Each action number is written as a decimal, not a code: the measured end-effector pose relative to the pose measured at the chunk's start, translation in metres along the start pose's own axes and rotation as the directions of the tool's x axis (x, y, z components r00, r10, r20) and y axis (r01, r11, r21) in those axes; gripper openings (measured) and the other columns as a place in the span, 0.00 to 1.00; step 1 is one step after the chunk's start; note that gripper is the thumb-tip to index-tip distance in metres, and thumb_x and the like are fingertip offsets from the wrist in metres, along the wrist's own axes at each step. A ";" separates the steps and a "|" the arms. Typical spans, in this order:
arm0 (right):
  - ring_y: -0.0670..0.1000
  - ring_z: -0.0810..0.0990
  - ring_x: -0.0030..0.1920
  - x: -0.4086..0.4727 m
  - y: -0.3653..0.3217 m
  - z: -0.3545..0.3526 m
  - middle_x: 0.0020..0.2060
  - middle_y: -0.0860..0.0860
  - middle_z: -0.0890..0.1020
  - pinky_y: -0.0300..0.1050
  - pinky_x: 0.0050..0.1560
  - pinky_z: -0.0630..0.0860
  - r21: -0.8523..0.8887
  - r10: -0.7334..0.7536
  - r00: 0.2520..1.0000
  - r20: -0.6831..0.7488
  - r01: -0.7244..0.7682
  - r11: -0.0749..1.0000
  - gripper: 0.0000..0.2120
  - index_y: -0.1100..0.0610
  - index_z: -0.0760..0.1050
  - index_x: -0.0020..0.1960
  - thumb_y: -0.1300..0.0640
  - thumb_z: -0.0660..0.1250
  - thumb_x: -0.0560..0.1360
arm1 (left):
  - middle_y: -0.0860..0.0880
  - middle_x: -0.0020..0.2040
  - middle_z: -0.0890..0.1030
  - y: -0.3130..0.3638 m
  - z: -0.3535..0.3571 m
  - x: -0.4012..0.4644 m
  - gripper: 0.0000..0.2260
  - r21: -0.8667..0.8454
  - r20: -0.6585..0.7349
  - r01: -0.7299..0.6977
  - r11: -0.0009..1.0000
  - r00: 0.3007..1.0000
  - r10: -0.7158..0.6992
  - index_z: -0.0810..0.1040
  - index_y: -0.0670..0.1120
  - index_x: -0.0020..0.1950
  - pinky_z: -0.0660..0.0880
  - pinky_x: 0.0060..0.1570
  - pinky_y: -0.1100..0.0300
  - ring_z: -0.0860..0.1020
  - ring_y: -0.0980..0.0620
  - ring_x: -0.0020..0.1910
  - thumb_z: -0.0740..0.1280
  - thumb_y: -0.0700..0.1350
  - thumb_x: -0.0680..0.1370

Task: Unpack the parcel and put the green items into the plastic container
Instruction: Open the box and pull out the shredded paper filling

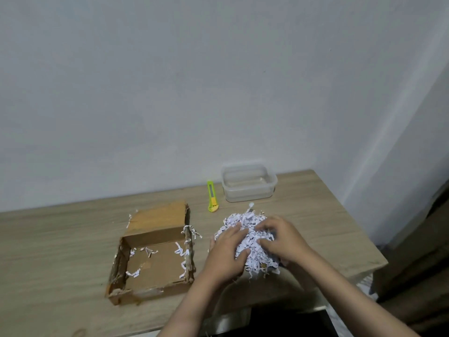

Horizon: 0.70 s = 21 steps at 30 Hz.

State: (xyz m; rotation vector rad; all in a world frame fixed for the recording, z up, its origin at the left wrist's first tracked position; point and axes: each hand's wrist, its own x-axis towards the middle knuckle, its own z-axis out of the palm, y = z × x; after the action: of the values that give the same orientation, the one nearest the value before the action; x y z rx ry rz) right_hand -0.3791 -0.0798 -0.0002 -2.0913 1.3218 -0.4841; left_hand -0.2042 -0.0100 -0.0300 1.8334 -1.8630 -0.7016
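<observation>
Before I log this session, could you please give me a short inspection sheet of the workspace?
Surface: wooden table, against a pale wall.
Job's things: cardboard box open, a few paper strips inside; shredded paper pile on the table right of it; plastic container open, looks empty; no green items uncovered yet.
Clutter: green-yellow utility knife beside the container.
Grippers: left hand and right hand both dig into the pile.
Cables: nothing seen.
Surroundings: dark furniture at right, unclear.

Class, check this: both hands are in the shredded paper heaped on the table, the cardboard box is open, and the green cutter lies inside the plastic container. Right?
Wrong on one point. The head view shows the cutter on the table, left of the container, not inside it. The rest stands.
</observation>
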 end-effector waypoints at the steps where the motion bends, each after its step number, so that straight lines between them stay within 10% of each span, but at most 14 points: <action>1: 0.48 0.75 0.57 -0.002 0.004 0.007 0.52 0.47 0.77 0.46 0.60 0.72 -0.058 -0.010 1.000 0.027 0.012 0.998 0.14 0.49 0.79 0.54 0.54 0.72 0.69 | 0.57 0.77 0.57 -0.001 0.005 0.000 0.23 0.023 -0.003 0.007 1.000 1.000 -0.007 0.62 0.57 0.73 0.49 0.72 0.39 0.54 0.53 0.76 0.60 0.54 0.78; 11: 0.53 0.77 0.53 -0.015 0.047 0.003 0.47 0.50 0.80 0.45 0.52 0.72 -0.128 0.022 0.996 -0.087 -0.033 0.991 0.08 0.53 0.82 0.50 0.57 0.69 0.71 | 0.52 0.74 0.66 -0.033 -0.002 -0.002 0.21 0.076 -0.126 0.090 0.993 0.989 -0.080 0.65 0.55 0.72 0.61 0.70 0.44 0.63 0.51 0.73 0.59 0.51 0.79; 15: 0.51 0.79 0.50 -0.018 0.044 -0.004 0.49 0.51 0.81 0.45 0.53 0.74 -0.057 0.030 0.986 -0.164 -0.040 0.998 0.10 0.53 0.82 0.50 0.60 0.69 0.70 | 0.51 0.48 0.79 -0.028 -0.009 -0.009 0.23 0.009 -0.258 0.055 0.998 0.965 -0.051 0.70 0.50 0.70 0.72 0.59 0.45 0.77 0.46 0.52 0.67 0.47 0.75; 21: 0.50 0.76 0.42 -0.021 0.012 0.006 0.44 0.52 0.81 0.44 0.47 0.73 0.016 -0.062 0.939 -0.339 0.071 0.997 0.10 0.58 0.81 0.46 0.67 0.64 0.71 | 0.45 0.56 0.74 -0.017 -0.003 -0.020 0.17 0.001 -0.482 -0.047 0.999 0.875 0.042 0.77 0.43 0.61 0.73 0.57 0.52 0.74 0.47 0.57 0.70 0.40 0.72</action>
State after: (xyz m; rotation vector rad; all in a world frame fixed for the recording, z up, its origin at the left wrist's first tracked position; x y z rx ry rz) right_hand -0.3932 -0.0626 -0.0121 -2.0987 1.4237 -0.9214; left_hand -0.1886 0.0098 -0.0378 1.7490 -1.5558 -0.2015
